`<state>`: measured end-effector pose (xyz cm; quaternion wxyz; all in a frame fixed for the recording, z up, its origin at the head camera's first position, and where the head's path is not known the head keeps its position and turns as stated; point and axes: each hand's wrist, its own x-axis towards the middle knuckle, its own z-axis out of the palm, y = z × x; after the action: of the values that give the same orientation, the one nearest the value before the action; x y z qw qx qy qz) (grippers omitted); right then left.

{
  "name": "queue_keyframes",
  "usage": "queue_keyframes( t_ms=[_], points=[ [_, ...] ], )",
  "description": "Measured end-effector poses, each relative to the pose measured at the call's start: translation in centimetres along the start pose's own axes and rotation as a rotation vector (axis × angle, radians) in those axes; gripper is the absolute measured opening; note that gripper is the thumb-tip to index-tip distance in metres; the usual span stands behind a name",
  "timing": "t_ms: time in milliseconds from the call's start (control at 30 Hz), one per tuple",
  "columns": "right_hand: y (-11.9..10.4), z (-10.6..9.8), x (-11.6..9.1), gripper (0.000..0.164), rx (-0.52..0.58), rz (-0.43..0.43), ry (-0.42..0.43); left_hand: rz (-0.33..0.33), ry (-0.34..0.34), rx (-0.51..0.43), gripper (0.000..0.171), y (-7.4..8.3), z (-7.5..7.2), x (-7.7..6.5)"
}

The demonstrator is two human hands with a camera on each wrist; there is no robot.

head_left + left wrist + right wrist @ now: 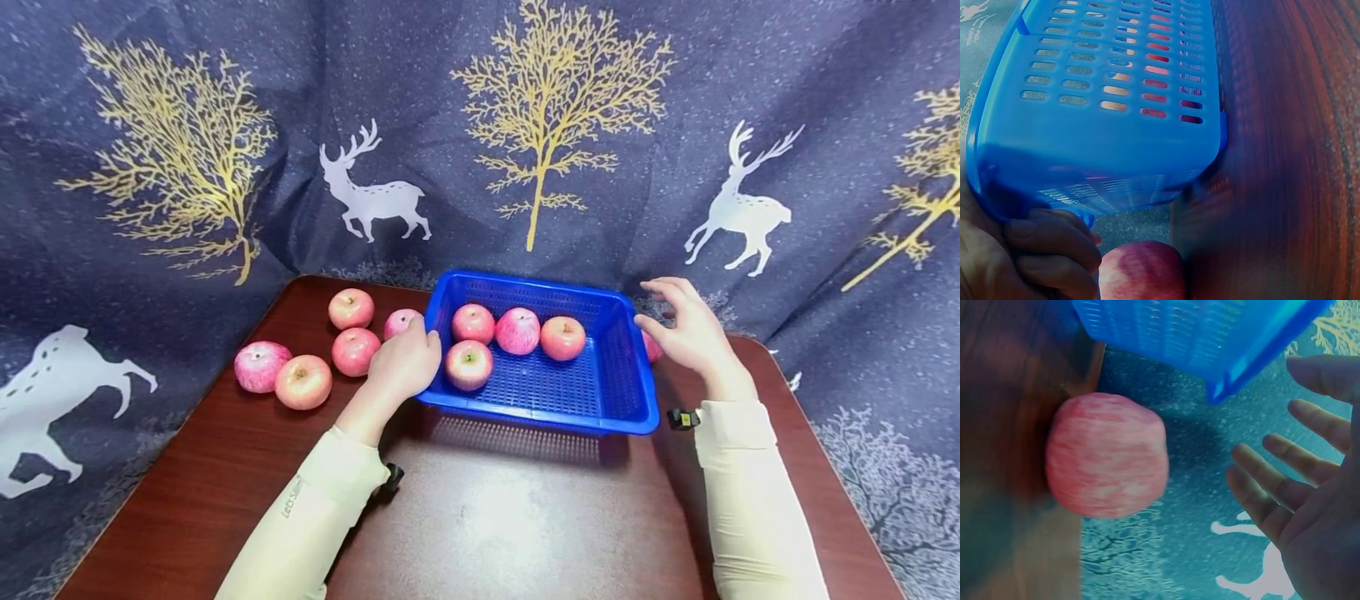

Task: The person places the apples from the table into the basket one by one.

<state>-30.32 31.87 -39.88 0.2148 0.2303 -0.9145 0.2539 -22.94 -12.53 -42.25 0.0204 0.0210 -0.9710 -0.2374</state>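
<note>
A blue perforated plastic basket (525, 413) stands on the table with several red apples in it, among them a paler one (468, 365) at front left. My left hand (408, 358) grips the basket's left rim; in the left wrist view its fingers (1054, 240) curl around the rim. At the other end my right hand (690, 333) hovers beside the basket, fingers spread and holding nothing. Below that hand a red apple (1107, 456) lies on the table just outside the basket, mostly hidden in the head view.
Left of the basket several apples lie on the brown wooden table (225, 467), one (401, 322) close to my left hand. A dark cloth (480, 125) with gold trees and white deer hangs behind the table.
</note>
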Motion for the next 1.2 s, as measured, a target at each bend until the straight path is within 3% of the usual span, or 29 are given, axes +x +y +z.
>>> queue_keyframes(
  t_ms=[233, 633, 933, 1200],
  points=[
    [1.4, 1.2, -1.1, 0.048, -0.013, 0.072, 0.031, 0.001, 0.009, -0.001, 0.04, -0.1, 0.0, 0.1],
    [2.7, 1.6, -2.3, 0.046, -0.011, 0.139, 0.052, 0.002, 0.001, -0.001, 0.043, 0.1, -0.2, -0.1],
    [3.0, 2.7, -2.6, 0.047, -0.019, 0.184, -0.036, 0.0, 0.001, -0.003, 0.044, -0.2, 0.1, 0.0],
    [3.7, 3.7, -2.8, 0.059, -0.034, 0.208, -0.098, -0.002, 0.011, 0.001, 0.043, -0.1, 0.1, 0.0]
  ],
)
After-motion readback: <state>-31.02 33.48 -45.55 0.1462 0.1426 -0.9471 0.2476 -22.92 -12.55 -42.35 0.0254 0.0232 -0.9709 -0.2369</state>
